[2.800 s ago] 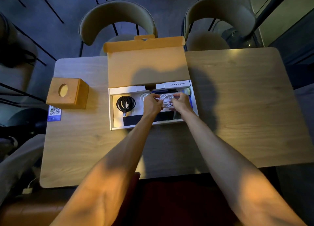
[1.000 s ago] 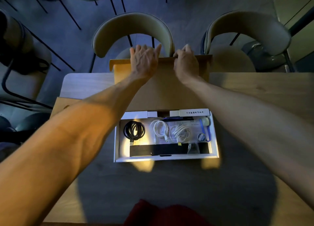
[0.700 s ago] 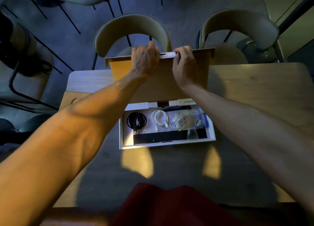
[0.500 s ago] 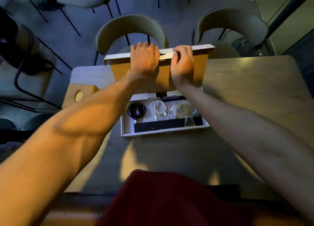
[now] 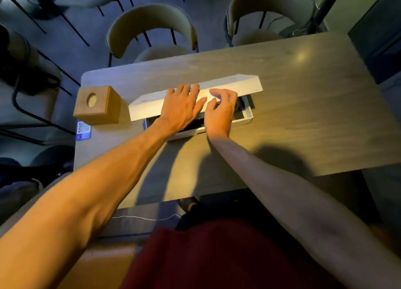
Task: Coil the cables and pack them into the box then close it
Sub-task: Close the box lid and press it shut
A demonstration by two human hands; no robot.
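Note:
The white box lid [image 5: 238, 85] is folded down over the box tray [image 5: 244, 120] and leaves only a narrow gap at the front. My left hand [image 5: 181, 109] lies flat on top of the lid with its fingers straight. Just to its right, my right hand [image 5: 221, 112] has its fingers curled round the lid's front edge. The coiled cables inside are hidden under the lid and my hands; only a dark strip shows in the gap.
A wooden tissue box [image 5: 96, 105] stands left of the box, with a blue QR card [image 5: 83, 129] beside it. Two chairs [image 5: 152, 28] [image 5: 271, 13] stand at the table's far side. A thin white cord [image 5: 147, 218] lies on the floor below the near table edge.
Both hands have swung the lid from upright down over the tray. The left hand went from gripping the lid's edge to lying flat on it. The cables are covered now.

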